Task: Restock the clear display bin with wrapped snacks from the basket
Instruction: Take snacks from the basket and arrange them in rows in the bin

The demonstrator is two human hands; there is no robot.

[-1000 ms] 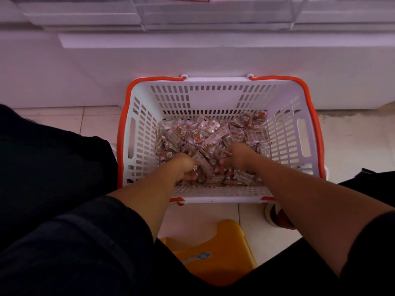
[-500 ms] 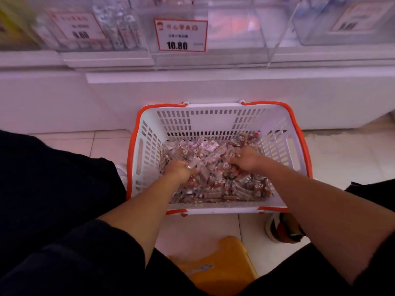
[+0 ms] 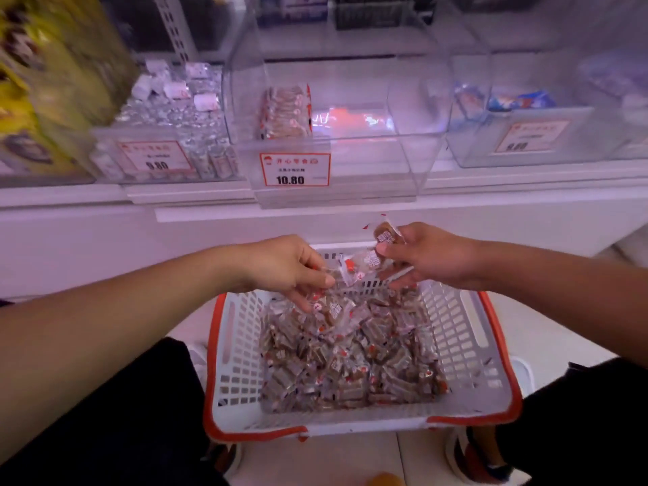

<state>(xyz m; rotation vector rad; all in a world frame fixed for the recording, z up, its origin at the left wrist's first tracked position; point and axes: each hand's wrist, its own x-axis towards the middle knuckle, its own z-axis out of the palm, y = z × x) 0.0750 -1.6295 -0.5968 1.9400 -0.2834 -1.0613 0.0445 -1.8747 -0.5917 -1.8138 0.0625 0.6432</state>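
Note:
A white basket with an orange rim (image 3: 466,342) sits on the floor below me, holding several brown wrapped snacks (image 3: 350,359). My left hand (image 3: 284,264) is raised above its far edge, shut on a bunch of wrapped snacks. My right hand (image 3: 427,257) is level with it and also grips a few snacks, one sticking up above the fingers. The clear display bin (image 3: 403,114) stands on the shelf straight ahead, with a 10.80 price tag (image 3: 294,169) on its front. A short row of the same snacks (image 3: 285,112) stands at its left side; most of the bin floor is bare.
A clear bin of white wrapped sweets (image 3: 175,110) stands to the left and a bin with blue packets (image 3: 519,100) to the right. Yellow bags (image 3: 38,82) fill the far left. My dark trouser legs flank the basket, and a shoe (image 3: 470,454) shows at bottom right.
Both hands have come up out of the basket with handfuls of snacks. My view has tilted upward, bringing the shelf bins fully into sight.

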